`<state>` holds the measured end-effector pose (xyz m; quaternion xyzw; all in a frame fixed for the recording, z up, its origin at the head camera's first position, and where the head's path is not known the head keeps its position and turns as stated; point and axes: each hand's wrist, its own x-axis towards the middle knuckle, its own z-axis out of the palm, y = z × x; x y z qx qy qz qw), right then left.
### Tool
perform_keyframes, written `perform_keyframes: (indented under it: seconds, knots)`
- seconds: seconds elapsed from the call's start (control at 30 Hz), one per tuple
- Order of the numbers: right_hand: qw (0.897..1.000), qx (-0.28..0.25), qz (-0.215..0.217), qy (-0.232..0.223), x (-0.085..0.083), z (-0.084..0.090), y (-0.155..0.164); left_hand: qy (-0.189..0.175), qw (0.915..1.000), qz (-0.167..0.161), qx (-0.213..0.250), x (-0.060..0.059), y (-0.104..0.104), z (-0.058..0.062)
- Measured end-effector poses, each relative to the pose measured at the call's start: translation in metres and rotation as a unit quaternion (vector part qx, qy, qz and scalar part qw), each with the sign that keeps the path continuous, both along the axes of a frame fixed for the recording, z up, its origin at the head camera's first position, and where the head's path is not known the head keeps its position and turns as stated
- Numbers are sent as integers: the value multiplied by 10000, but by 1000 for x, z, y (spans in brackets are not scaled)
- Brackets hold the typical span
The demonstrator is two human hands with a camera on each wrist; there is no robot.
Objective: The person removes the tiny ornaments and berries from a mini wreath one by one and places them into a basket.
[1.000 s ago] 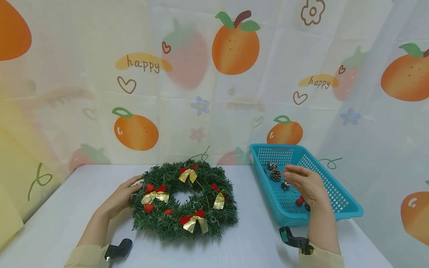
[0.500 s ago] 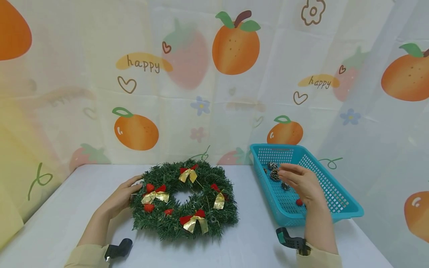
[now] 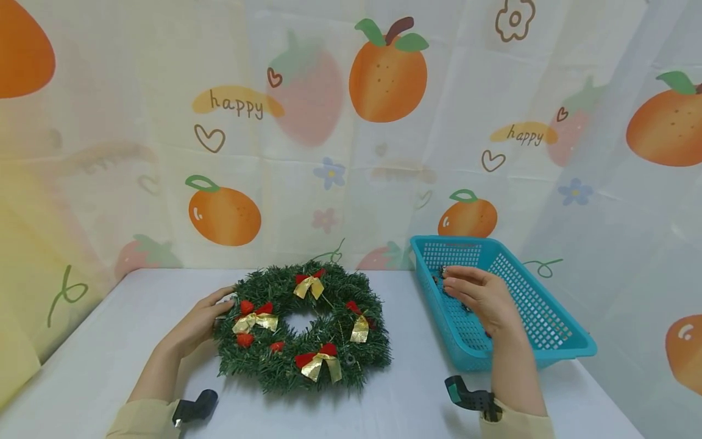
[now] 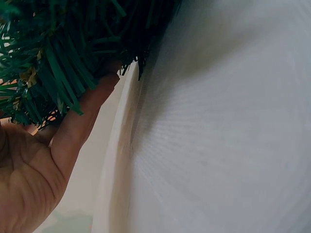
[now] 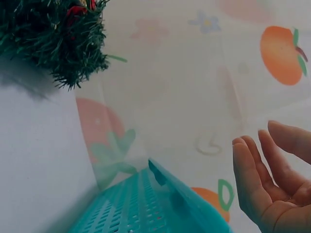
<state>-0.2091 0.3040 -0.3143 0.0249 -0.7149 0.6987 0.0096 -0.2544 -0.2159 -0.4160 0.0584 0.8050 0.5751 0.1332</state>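
Our left hand [image 3: 194, 326] rests flat against the left side of the wreath [image 3: 301, 326], near the middle of the counter [image 3: 109, 341]. Its fingers [image 4: 85, 114] are straight and tucked in among the green needles; they do not grip.

The wreath lies flat. It already has four red and gold bows [image 3: 317, 361] on it, and a few small red bits [image 3: 244, 339] on the left part. We see no pine cones on it yet, and the right side and the back look a bit bare, so we think there is more to put on.

Our right hand [image 3: 479, 299] is over the blue basket [image 3: 548, 323] at the right edge of the counter. Its fingers [image 5: 252, 167] are loose, a little bent and spread, and they hold nothing. A small dark thing, maybe a pine cone [image 3: 440, 272], peeks out just behind them. The hand covers the rest, so we cannot tell how much is left in the basket.
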Motion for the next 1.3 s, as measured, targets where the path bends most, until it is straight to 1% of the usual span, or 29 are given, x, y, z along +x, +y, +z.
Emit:
perform_keyframes:
  seconds: [0.13,0.43,0.83,1.1,1.3]
  knots:
    - [10000,75,19,31,2,3,-5,40,10000,2,4,0,0,-1]
    - [9993,362,47,87,4,6,-20,-3,10000,59,40,-1,1,0]
    - [9974,631,269,217,6,8,-37,14,10000,22,19,-1,1,-1]
    - [9941,910,521,269,3,1,-55,34,10000,23,56,0,1,0]
    - [9940,826,691,203,-2,-5,-72,-6,9999,68,83,-1,1,0]
